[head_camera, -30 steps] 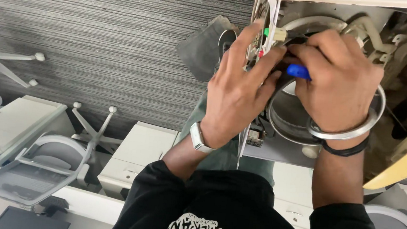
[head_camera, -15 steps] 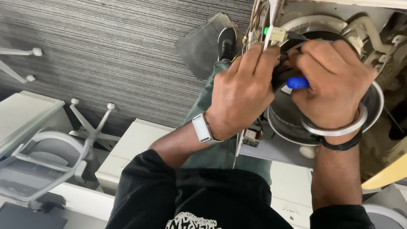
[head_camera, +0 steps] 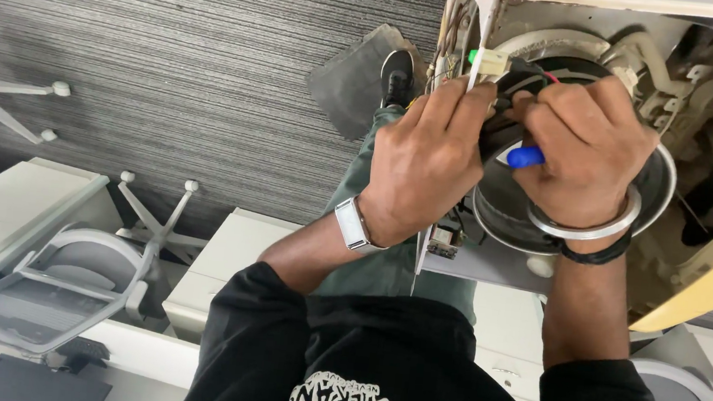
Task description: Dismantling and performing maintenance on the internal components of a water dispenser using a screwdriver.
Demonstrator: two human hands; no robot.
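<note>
Head view: blue tool [head_camera: 524, 157] under hands [head_camera: 500, 153].

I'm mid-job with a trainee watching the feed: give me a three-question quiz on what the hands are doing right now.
1. True or false: both hands are at the bundle of wires in the open white housing.
2. Which hand has the blue-handled tool in its grip? A) left B) right C) neither
3. What is worn on the left wrist?

Key:
1. True: the left hand and right hand meet at the wires beside the white connector.
2. B.
3. A watch with a pale band; the right wrist carries a silver bangle.
</note>
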